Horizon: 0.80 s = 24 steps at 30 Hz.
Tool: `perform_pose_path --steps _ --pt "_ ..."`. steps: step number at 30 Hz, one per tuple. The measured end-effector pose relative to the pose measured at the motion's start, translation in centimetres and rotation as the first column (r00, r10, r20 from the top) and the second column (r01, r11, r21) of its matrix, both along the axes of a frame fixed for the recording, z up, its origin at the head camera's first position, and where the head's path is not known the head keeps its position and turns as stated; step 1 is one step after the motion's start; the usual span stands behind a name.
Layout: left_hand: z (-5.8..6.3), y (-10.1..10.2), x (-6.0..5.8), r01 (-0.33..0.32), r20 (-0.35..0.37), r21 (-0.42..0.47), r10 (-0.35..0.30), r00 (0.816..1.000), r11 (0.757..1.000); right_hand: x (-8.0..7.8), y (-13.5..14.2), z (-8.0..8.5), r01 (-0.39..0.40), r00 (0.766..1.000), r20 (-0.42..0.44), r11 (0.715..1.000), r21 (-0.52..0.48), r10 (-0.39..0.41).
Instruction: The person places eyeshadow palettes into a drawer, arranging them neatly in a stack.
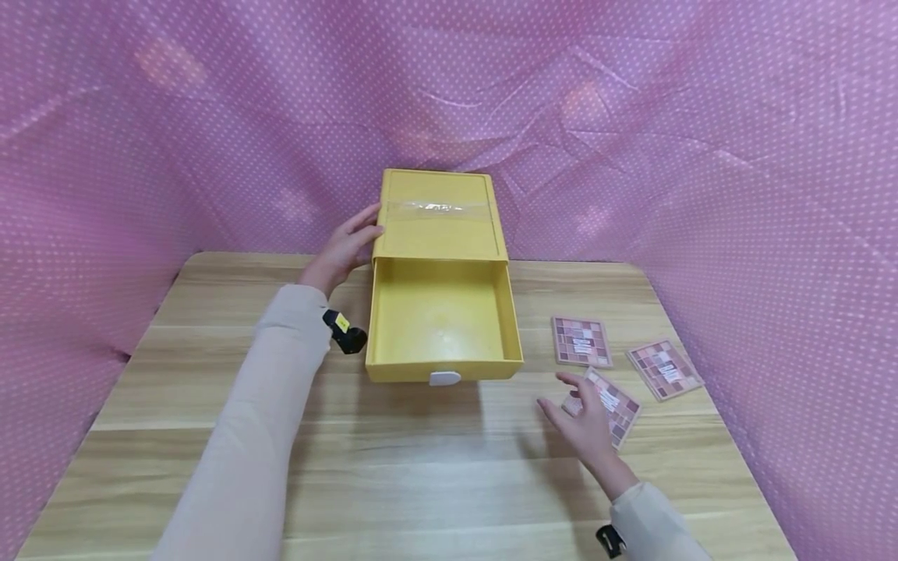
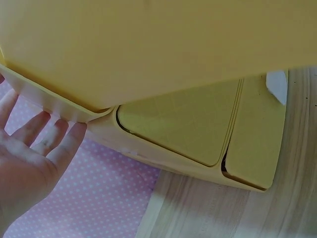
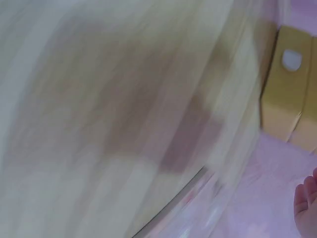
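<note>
The left hand [image 1: 345, 251] rests its spread fingers against the side of a smooth yellow plastic drawer unit [image 1: 442, 234], whose top carries glossy clear tape [image 1: 438, 208]. Nearer the person than that hand, a shallow rectangular drawer [image 1: 400, 372] stands pulled out, with a rounded white tab [image 1: 445, 379]. The right hand [image 1: 588, 427], thumb and forefinger apart, hovers over a flat, square, pink-gridded palette [image 1: 624, 417]; two matching palettes [image 1: 582, 341] lie just beyond it on the wood-grained table [image 1: 449, 499].
</note>
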State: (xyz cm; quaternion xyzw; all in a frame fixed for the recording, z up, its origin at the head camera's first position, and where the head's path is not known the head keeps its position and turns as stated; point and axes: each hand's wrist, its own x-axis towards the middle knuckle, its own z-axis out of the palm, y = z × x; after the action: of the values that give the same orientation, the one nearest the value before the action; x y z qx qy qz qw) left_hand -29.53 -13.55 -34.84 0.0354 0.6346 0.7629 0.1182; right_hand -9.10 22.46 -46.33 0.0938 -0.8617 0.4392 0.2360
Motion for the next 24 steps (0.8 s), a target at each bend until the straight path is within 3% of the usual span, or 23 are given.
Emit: perform_pose_path --steps 3,8,17,24 --pt "0.0 0.0 0.0 -0.002 -0.001 -0.009 0.002 1.0 1.0 0.2 1.6 -0.6 0.04 0.994 0.1 0.999 -0.001 -0.04" --pt "0.0 0.0 0.0 -0.011 -0.002 -0.013 0.011 1.0 1.0 0.5 4.3 -1.7 0.095 0.963 0.247 0.994 0.058 -0.106" --pt "0.0 -0.2 0.1 -0.017 0.0 -0.013 0.017 1.0 1.0 0.5 8.1 -3.6 0.12 0.932 0.322 0.979 0.163 -0.167" --pt "0.1 -0.1 0.1 0.007 -0.008 -0.005 -0.007 1.0 1.0 0.5 9.8 -4.0 0.064 0.901 0.399 0.961 0.267 -0.171"
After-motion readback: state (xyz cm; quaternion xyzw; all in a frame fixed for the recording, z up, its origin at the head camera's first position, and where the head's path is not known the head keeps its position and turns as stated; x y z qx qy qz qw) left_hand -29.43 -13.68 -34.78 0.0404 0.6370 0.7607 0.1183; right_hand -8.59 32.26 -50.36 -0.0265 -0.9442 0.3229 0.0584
